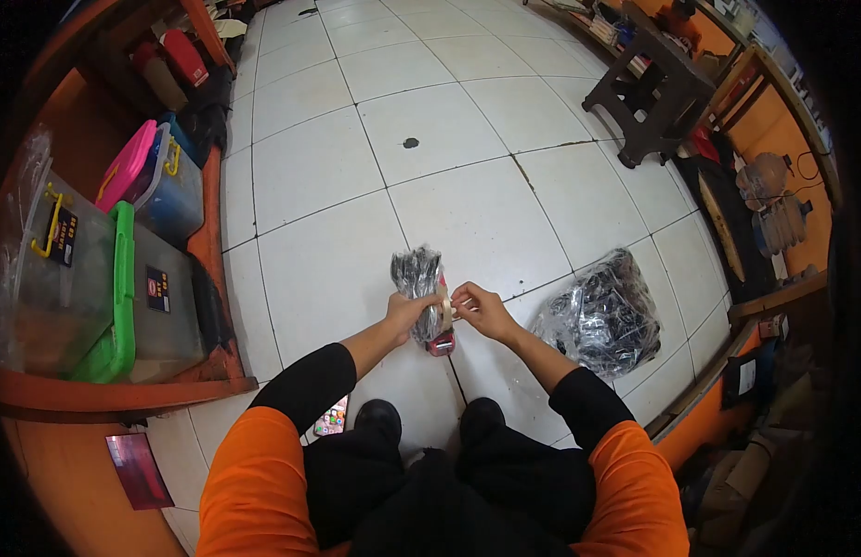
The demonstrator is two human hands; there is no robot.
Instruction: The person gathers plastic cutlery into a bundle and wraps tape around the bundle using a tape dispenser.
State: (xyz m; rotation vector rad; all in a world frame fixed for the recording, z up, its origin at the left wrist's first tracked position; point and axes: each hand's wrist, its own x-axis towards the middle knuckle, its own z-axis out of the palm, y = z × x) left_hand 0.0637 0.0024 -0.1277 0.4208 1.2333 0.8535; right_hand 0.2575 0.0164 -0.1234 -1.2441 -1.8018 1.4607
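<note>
My left hand [408, 314] is closed around a dark bundle wrapped in clear plastic [416, 270], low over the tiles in front of my shoes. Red shows along the bundle's right side, and a red piece [441, 344] sticks out at its near end. A narrow beige band [446, 314] runs along the bundle's right side between my hands; whether it is tape cannot be made out. My right hand [483, 310] is closed in a pinch at this band, its fingertips partly hiding what they grip. To the right lies a larger plastic bag of dark items [605, 316].
White tiles [468, 121] cover the floor. Lidded plastic boxes [166, 292] fill an orange shelf at left. A phone [332, 418] lies beside my left shoe [378, 420]. At the upper right stands a dark plastic stool [650, 84]; shelving lines the right wall.
</note>
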